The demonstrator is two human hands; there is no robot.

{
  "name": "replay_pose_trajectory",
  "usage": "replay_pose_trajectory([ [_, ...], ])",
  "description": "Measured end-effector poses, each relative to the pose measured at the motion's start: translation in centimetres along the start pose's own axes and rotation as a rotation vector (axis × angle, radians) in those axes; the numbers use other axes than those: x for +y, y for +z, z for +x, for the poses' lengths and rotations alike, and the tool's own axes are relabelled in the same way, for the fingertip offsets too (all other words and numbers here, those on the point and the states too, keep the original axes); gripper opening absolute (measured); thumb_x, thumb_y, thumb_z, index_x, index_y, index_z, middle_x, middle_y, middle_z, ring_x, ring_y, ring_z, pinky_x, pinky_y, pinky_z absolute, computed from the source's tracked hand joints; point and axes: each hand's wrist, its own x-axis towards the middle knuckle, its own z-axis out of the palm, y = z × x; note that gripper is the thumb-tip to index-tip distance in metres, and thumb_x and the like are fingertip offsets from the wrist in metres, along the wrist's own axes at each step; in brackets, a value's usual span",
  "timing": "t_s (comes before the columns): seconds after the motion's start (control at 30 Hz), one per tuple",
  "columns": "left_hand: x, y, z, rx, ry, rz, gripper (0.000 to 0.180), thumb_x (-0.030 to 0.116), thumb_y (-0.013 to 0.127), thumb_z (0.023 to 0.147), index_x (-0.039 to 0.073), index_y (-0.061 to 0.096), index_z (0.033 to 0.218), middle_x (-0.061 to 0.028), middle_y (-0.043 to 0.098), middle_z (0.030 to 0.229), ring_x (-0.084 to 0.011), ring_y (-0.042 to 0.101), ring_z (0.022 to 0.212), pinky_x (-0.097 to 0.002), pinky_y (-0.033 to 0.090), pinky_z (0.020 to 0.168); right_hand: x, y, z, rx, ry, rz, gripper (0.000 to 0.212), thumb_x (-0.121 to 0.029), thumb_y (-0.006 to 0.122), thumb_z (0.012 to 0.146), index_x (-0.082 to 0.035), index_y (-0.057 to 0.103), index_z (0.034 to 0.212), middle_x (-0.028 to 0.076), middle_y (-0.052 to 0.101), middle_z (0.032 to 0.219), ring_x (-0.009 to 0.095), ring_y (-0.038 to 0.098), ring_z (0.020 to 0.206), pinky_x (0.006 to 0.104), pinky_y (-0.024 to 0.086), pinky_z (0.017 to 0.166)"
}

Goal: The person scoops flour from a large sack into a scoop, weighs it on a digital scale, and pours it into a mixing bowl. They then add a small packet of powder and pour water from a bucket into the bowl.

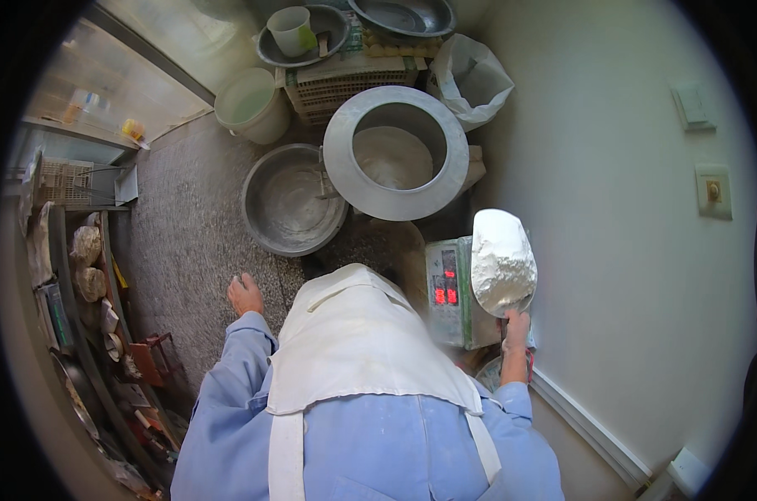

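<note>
My right hand [516, 330] is closed around the handle of a scoop [497, 225]. White powder [505, 275] that looks like flour is heaped in it. The loaded scoop is over the right part of a digital scale [445, 327], whose red display is lit; whether it touches the scale I cannot tell. Away from any object, my left hand [245, 295] hangs at my left side with loose, slightly bent fingers and nothing in it. Ahead of me stands a wide-rimmed round metal machine [345, 159] with powder inside its opening.
Left of the machine is a large metal basin [249, 209] with powder residue. Behind are a white bucket [236, 108], a crate [311, 96] bearing metal bowls, and an open white sack [478, 83]. Crowded shelves [73, 317] line my left; a wall [595, 209] with switches bounds my right.
</note>
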Motion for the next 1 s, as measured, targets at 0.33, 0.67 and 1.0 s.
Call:
replay_pose_trajectory([
  [0.33, -3.6, -1.6, -0.6, -0.019, -0.208, -0.085, 0.054, 0.039, 0.037, 0.09, -0.005, 0.043, 0.12, -0.0222, 0.04, 0.127, -0.0344, 0.032, 0.121, -0.0405, 0.025, 0.101, -14.8, 9.9, 5.3, -0.25, -0.134, -0.536, 0.018, -0.011, 0.045, 0.064, 0.002, 0.054, 0.056, 0.009, 0.05, 0.046, 0.016, 0.046, 0.035, 0.028, 0.033, 0.032],
  [0.67, -10.2, -1.9, -3.0, 0.013, -0.411, -0.121, 0.055, 0.04, 0.036, 0.09, -0.005, 0.043, 0.121, -0.0217, 0.044, 0.124, -0.0344, 0.036, 0.118, -0.0402, 0.025, 0.101, -24.5, 23.1, 9.0, -0.38, -0.213, -1.276, 0.022, -0.013, 0.045, 0.065, 0.003, 0.055, 0.055, 0.012, 0.053, 0.049, 0.02, 0.051, 0.041, 0.0321, 0.039, 0.04],
  [1.0, -16.0, -3.1, -5.5, 0.084, -0.627, -0.175, 0.058, 0.043, 0.033, 0.09, -0.005, 0.042, 0.122, -0.021, 0.043, 0.125, -0.034, 0.036, 0.119, -0.0403, 0.028, 0.1, -20.6, 38.9, 8.3, -0.263, -0.463, -2.018, 0.034, -0.023, 0.056, 0.074, -0.014, 0.063, 0.106, 0.005, 0.059, 0.112, 0.022, 0.055, 0.106, 0.0361, 0.045, 0.08],
])
